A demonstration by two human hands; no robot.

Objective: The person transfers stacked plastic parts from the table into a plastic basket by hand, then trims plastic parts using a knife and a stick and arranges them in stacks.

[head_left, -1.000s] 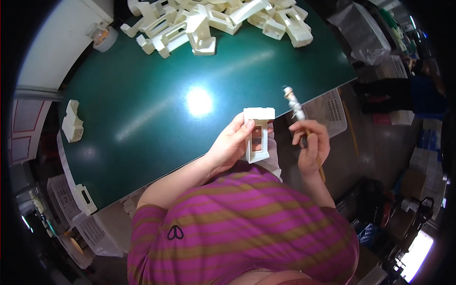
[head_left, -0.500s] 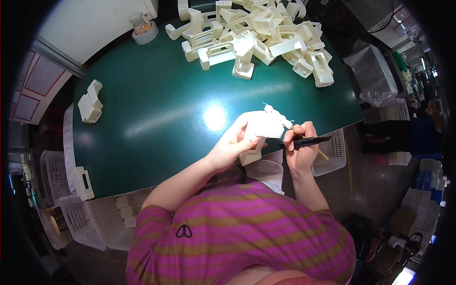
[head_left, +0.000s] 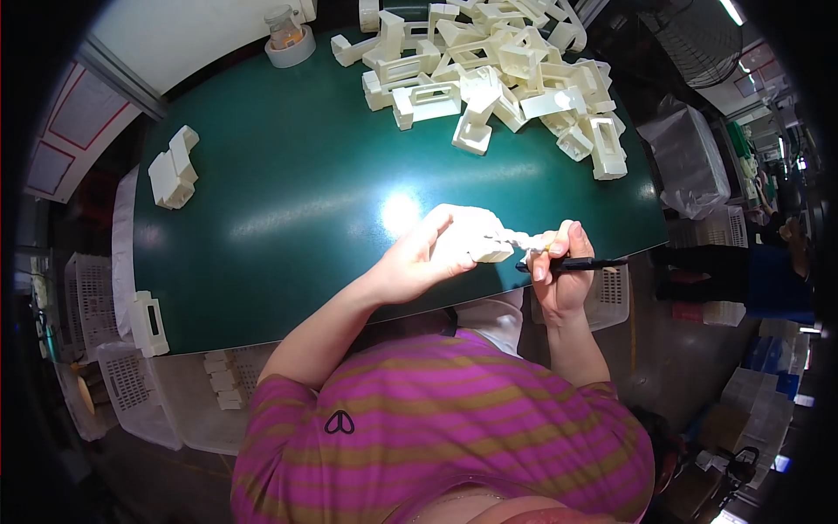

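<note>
My left hand (head_left: 421, 260) is closed around a cream-white plastic part (head_left: 493, 251) above the near edge of the table. My right hand (head_left: 563, 266) grips a thin stick whose end carries a twisted white wad (head_left: 517, 237), and the wad touches the part's right side. The same hand also holds a slim black pen-like tool (head_left: 587, 263) crosswise, pointing right; its exact kind is unclear. Bright glare hides details of the part, and the fingers cover most of the stick.
A heap of similar cream parts (head_left: 471, 100) lies at the back of the green table (head_left: 288, 210). Single parts rest at the left side (head_left: 173, 170) and left corner (head_left: 150, 323). A glass jar (head_left: 284, 31) stands in a tape roll. Plastic baskets (head_left: 611, 297) sit below; a person is far right.
My left hand has turned the part, so its lower leg no longer shows. My right hand has shifted slightly right, and the white wad now lies more level against the part.
</note>
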